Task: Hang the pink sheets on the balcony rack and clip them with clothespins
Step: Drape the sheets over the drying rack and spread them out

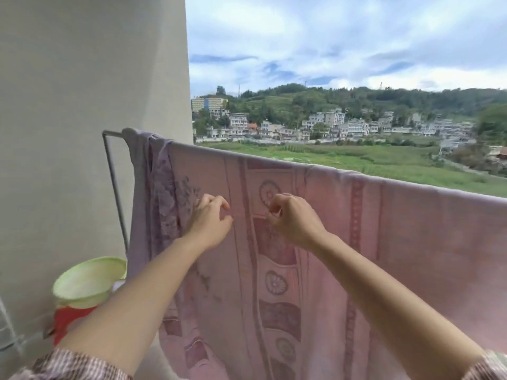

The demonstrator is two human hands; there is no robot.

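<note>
A pink patterned sheet point(411, 237) hangs over the top bar of the grey metal rack point(112, 160) and drapes down toward me. At its left end a darker purple part of the fabric point(162, 193) is bunched over the rack's corner. My left hand point(210, 219) is raised in front of the sheet with its fingers curled and slightly apart, close to the cloth. My right hand point(292, 219) is beside it, fingers pinched together on a fold of the sheet or something small; I cannot tell which. No clothespin is plainly visible.
A white wall point(82, 91) closes the left side. Below the rack's left end stands a red bucket point(71, 322) with a pale green basin point(87, 278) on top. Beyond the rack the balcony opens to fields, houses and hills.
</note>
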